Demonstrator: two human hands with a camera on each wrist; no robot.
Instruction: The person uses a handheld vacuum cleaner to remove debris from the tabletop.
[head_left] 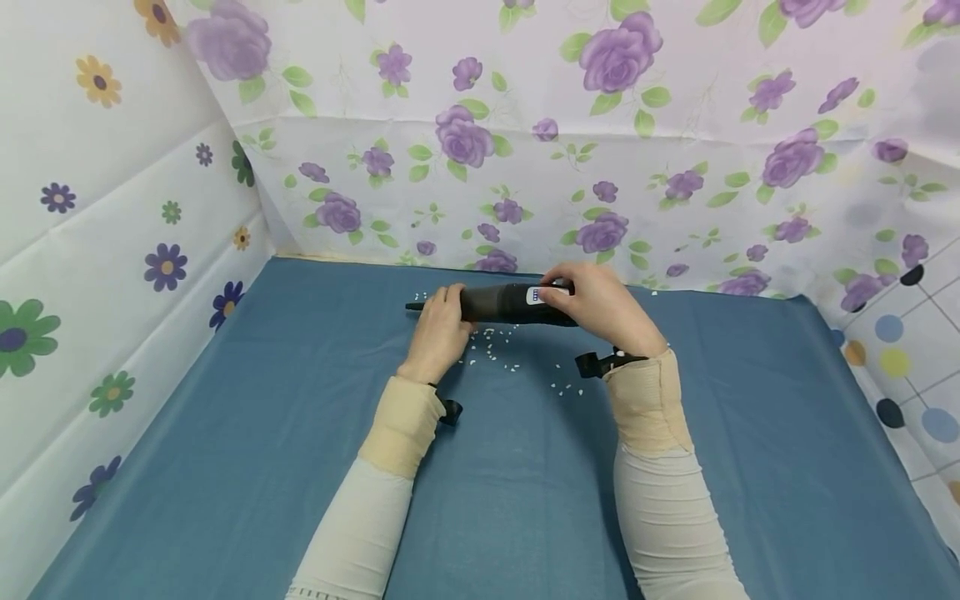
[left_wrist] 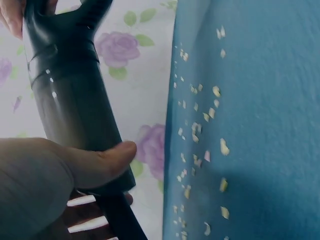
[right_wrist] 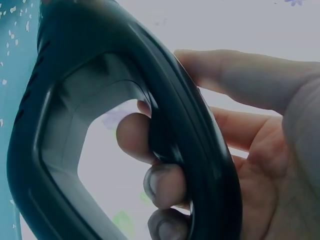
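A black handheld vacuum cleaner (head_left: 517, 305) is held lengthwise above the far part of the blue cloth, its narrow nozzle (head_left: 414, 306) pointing left. My left hand (head_left: 438, 329) grips its front end; in the left wrist view the thumb (left_wrist: 112, 159) lies across the dark cylinder (left_wrist: 75, 100), close to where the nozzle starts. My right hand (head_left: 603, 304) holds the rear loop handle (right_wrist: 200, 145), with fingers (right_wrist: 167, 185) curled through the opening in the right wrist view. Small pale bits (head_left: 491, 346) lie scattered on the cloth below and in front of the vacuum.
Blue cloth (head_left: 510, 500) covers the table. Behind it rises a white sheet with purple roses (head_left: 465, 137), and a flowered sheet (head_left: 97, 233) stands at the left. A dotted, tiled-pattern sheet (head_left: 922, 358) borders the right side.
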